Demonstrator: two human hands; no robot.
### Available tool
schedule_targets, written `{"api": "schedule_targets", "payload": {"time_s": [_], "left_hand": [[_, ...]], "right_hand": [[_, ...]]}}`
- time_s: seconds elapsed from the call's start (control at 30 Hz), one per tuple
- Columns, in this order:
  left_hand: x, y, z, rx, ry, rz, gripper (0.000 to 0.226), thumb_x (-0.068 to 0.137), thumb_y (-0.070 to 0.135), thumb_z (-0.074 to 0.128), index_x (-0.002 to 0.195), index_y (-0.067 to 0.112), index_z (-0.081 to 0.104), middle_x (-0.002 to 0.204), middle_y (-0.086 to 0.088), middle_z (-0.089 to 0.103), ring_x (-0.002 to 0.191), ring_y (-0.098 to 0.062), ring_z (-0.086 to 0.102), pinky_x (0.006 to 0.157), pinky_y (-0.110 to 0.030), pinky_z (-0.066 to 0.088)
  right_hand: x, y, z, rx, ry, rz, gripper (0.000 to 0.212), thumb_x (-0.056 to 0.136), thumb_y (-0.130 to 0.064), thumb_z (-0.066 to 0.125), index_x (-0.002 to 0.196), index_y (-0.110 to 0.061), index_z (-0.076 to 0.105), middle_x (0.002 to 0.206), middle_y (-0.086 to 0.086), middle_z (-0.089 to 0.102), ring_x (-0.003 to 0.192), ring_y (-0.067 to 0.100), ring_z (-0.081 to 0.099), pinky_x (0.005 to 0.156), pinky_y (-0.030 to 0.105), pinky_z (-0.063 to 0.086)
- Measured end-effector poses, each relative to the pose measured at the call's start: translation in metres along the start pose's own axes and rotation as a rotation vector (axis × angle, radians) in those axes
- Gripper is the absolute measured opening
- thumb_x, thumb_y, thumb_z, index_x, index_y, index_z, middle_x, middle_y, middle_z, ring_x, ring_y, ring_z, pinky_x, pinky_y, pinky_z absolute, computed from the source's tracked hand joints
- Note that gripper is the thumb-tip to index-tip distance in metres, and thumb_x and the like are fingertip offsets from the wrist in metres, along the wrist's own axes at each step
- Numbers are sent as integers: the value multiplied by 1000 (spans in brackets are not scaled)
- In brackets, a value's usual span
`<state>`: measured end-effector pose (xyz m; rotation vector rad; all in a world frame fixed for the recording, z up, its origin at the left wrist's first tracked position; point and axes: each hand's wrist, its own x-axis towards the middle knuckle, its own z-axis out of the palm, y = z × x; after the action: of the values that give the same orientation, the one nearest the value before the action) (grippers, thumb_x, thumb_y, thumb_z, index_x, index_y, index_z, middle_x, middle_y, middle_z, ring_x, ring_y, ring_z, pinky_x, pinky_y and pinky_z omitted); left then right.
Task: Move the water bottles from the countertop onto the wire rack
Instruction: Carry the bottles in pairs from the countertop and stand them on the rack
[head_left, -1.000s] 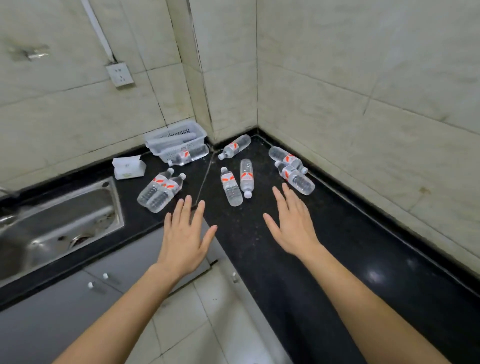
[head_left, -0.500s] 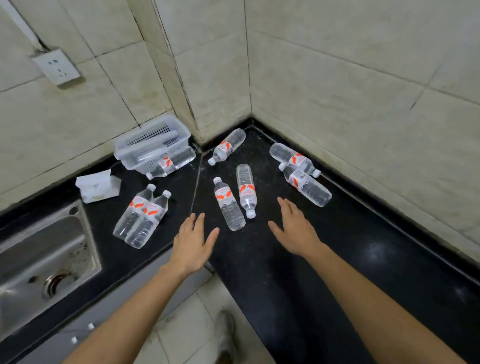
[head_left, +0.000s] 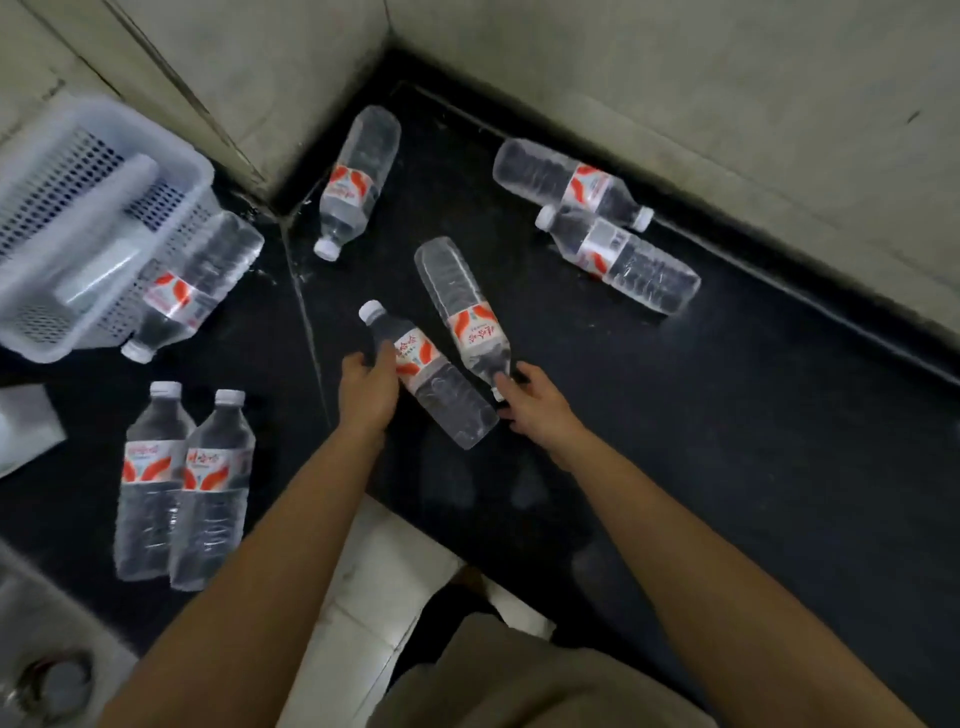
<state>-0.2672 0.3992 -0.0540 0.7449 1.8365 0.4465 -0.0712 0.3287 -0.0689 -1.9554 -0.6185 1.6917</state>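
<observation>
Black countertop (head_left: 727, 415) w/ bottles (head_left: 621, 257), basket (head_left: 52, 176)

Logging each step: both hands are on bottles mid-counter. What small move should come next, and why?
Probably lift both clear of the countertop. The left hand grips the left middle bottle beside its label, the right hand holds the right middle bottle by its neck, and both lie flat there.

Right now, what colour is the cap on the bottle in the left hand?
White. The cap shows best in the head view.
</observation>
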Motion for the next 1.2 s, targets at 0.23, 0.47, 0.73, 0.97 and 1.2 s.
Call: {"api": "schedule_targets", "payload": {"time_s": [0.23,0.47,0.73,0.97,1.2], "left_hand": [[34,18,10,21,-115,-76,108,59,82,67,143,18,41,143,-8,50,115,-27,63,66,-45,64],[42,19,20,49,-69,-87,128,48,82,69,153,21,27,154,-13,34,126,-36,56,81,-56,61],[-17,36,39,-177,-20,-9,57,84,33,81,131,12,56,119,-10,69,102,-24,71,92,-50,59],[-72,60,52,-141,-130,380,56,74,9,88,120,14,57,112,-4,71,97,-14,72,78,-27,59],[-85,46,42,220,-284,664,69,74,20,89,136,22,58,126,0,68,116,-17,66,103,-42,54]], "right_hand": [[12,2,4,204,-23,109,60,97,-31,69,149,-17,44,128,6,68,106,12,69,70,17,44],[6,-1,-6,282,-82,146,53,95,-28,71,142,-18,50,128,7,69,113,15,67,74,21,45],[-35,-21,-105,195,242,-252,27,89,-8,77,109,-22,66,105,2,71,94,10,67,87,30,56],[-85,-52,-151,-221,355,-648,48,84,-9,81,126,-26,66,114,-7,58,109,13,62,99,19,47],[-84,-44,-135,-275,397,-543,44,99,-41,61,138,-24,50,134,7,51,119,15,51,102,28,40]]}}
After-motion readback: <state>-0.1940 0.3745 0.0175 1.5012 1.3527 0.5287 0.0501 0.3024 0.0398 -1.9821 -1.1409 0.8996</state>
